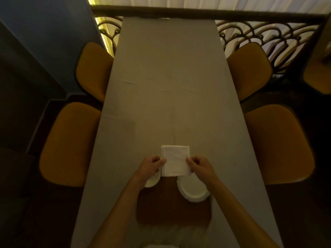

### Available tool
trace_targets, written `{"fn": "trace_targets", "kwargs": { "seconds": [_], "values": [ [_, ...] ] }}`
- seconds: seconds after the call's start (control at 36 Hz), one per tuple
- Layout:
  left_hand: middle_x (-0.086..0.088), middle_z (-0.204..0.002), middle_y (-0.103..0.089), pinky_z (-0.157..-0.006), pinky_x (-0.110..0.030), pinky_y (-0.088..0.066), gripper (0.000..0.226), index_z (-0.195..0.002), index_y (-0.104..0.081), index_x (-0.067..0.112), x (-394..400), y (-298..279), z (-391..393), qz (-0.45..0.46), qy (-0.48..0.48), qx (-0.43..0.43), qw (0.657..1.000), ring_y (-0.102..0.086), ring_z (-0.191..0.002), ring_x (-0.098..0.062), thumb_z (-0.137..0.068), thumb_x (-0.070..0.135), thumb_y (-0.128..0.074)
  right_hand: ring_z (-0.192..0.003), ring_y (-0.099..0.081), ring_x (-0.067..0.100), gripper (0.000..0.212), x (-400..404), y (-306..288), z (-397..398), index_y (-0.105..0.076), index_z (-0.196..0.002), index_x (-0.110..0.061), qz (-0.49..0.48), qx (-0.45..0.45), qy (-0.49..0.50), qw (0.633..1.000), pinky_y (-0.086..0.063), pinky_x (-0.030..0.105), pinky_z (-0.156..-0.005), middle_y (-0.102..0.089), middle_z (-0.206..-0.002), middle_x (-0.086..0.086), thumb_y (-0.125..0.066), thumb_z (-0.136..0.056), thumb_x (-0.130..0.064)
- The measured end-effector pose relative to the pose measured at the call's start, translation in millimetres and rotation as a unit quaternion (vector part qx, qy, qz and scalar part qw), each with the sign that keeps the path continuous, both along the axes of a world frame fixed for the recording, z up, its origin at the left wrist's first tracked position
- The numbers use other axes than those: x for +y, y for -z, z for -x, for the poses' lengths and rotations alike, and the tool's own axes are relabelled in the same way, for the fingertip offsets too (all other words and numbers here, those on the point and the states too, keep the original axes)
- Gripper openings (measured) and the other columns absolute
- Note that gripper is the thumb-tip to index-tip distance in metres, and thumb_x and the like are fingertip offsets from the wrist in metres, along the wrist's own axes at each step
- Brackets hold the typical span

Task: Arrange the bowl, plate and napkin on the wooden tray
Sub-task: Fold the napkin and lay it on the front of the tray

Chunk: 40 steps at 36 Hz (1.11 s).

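— while both hands sit just below the middle of the frame, what do they have hold of?

— the folded white napkin (175, 160). the left hand (151, 166) pinches its left edge between thumb and fingers, and the right hand (198, 166) pinches its right edge the same way. both grips are closed down onto the cloth.

— where is the napkin against the tray?

— its lower edge overlaps the upper edge of the wooden tray (168, 208); most of it lies higher in the frame, over the grey tablecloth (168, 77). whether it rests flat or is lifted a little, i cannot tell.

— and the dishes?

— the plate (192, 191) sits at the tray's upper right corner, partly under the right forearm. the bowl (152, 180) is at the tray's upper left corner, half hidden by the left wrist, and seems to hang over the tray's edge.

— anything around the table?

— four mustard-yellow chairs (69, 142), two down the left side and two down the right, and a dark scrolled railing (206, 14) across the top of the frame with pale curtain behind it.
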State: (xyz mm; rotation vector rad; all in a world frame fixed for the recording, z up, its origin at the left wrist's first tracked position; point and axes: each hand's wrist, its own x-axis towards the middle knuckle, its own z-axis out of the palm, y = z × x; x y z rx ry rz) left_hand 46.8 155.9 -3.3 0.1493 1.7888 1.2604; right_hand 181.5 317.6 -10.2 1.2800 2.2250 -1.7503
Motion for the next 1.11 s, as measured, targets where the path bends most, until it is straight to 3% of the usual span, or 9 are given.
{"fn": "trace_targets", "kwargs": {
  "seconds": [0.11,0.19,0.28,0.39,0.56,0.69,0.78,0.92,1.11],
  "values": [
    [0.015,-0.042,-0.054,-0.043,-0.01,-0.036,0.022,-0.07,-0.059,0.015,-17,4,-23,0.017,0.007,-0.006,1.0,-0.047,-0.039,0.005,-0.092,0.016,-0.06,-0.043,-0.047,-0.003,0.038,-19,2,-22,-0.051,-0.057,-0.016,-0.012,-0.007,-0.001,1.0,-0.036,0.015,-0.047,-0.048,-0.053,-0.004,-0.06,-0.094,-0.019],
    [0.007,-0.06,-0.059,-0.056,-0.025,-0.041,0.019,-0.073,-0.063,0.014,-34,16,-40,0.029,0.014,-0.015,0.999,-0.053,-0.058,-0.008,-0.089,0.022,-0.064,-0.052,-0.051,-0.001,0.035,-35,4,-39,-0.053,-0.06,-0.019,-0.008,-0.016,0.016,1.0,-0.037,0.013,-0.048,-0.049,-0.058,-0.006,-0.06,-0.094,-0.015],
    [0.002,-0.063,-0.056,-0.055,-0.027,-0.036,0.018,-0.075,-0.064,0.012,-49,27,-56,0.045,0.024,-0.021,0.998,-0.049,-0.059,-0.012,-0.089,0.022,-0.064,-0.065,-0.052,0.012,0.026,-51,12,-58,-0.054,-0.069,-0.013,0.01,-0.04,0.024,0.999,-0.039,0.015,-0.051,-0.051,-0.066,-0.001,-0.06,-0.093,-0.021],
    [-0.006,-0.086,-0.07,-0.068,-0.032,-0.049,0.015,-0.088,-0.068,0.009,-64,42,-72,0.073,0.025,-0.051,0.996,-0.064,-0.079,-0.018,-0.089,0.023,-0.064,-0.063,-0.054,0.012,0.026,-68,30,-76,-0.054,-0.073,-0.014,0.031,-0.076,0.017,0.997,-0.042,0.021,-0.051,-0.055,-0.07,0.0,-0.06,-0.093,-0.029],
    [0.0,-0.075,-0.064,-0.055,-0.02,-0.046,0.013,-0.079,-0.063,0.011,-79,65,-87,0.118,0.048,-0.059,0.99,-0.06,-0.065,-0.01,-0.09,0.019,-0.063,-0.063,-0.052,0.007,0.022,-89,55,-92,-0.057,-0.076,-0.012,0.019,-0.127,0.023,0.991,-0.039,0.021,-0.054,-0.057,-0.071,-0.002,-0.063,-0.091,-0.028],
    [-0.006,-0.079,-0.064,-0.062,-0.031,-0.051,0.017,-0.076,-0.06,0.011,-90,85,-94,0.154,0.058,-0.086,0.983,-0.062,-0.072,-0.019,-0.089,0.021,-0.064,-0.062,-0.052,0.011,0.028,-106,75,-98,-0.051,-0.066,-0.02,0.015,-0.144,0.033,0.989,-0.038,0.025,-0.056,-0.055,-0.066,-0.002,-0.065,-0.09,-0.025],
    [-0.009,-0.08,-0.062,-0.071,-0.043,-0.053,0.021,-0.073,-0.056,0.013,-92,99,-96,0.184,0.071,-0.082,0.977,-0.063,-0.078,-0.025,-0.088,0.024,-0.065,-0.066,-0.052,0.011,0.02,-112,85,-102,-0.055,-0.077,-0.016,0.011,-0.164,0.023,0.986,-0.037,0.02,-0.054,-0.057,-0.074,0.001,-0.062,-0.092,-0.027],
    [-0.002,-0.068,-0.053,-0.053,-0.028,-0.041,0.03,-0.066,-0.048,0.016,-92,105,-95,0.216,0.066,-0.034,0.974,-0.051,-0.061,-0.013,-0.089,0.025,-0.064,-0.078,-0.057,0.018,0.019,-120,100,-99,-0.058,-0.089,-0.009,-0.001,-0.183,0.011,0.983,-0.042,0.028,-0.064,-0.061,-0.085,0.005,-0.059,-0.093,-0.027],
    [-0.026,-0.096,-0.064,-0.065,-0.032,-0.042,0.031,-0.094,-0.061,-0.004,-88,118,-91,0.245,0.091,-0.009,0.965,-0.056,-0.079,-0.026,-0.089,0.026,-0.064,-0.08,-0.056,0.018,0.021,-122,111,-95,-0.06,-0.089,-0.008,-0.023,-0.213,0.005,0.977,-0.037,0.028,-0.067,-0.059,-0.083,0.004,-0.06,-0.093,-0.028]
  ]
}}
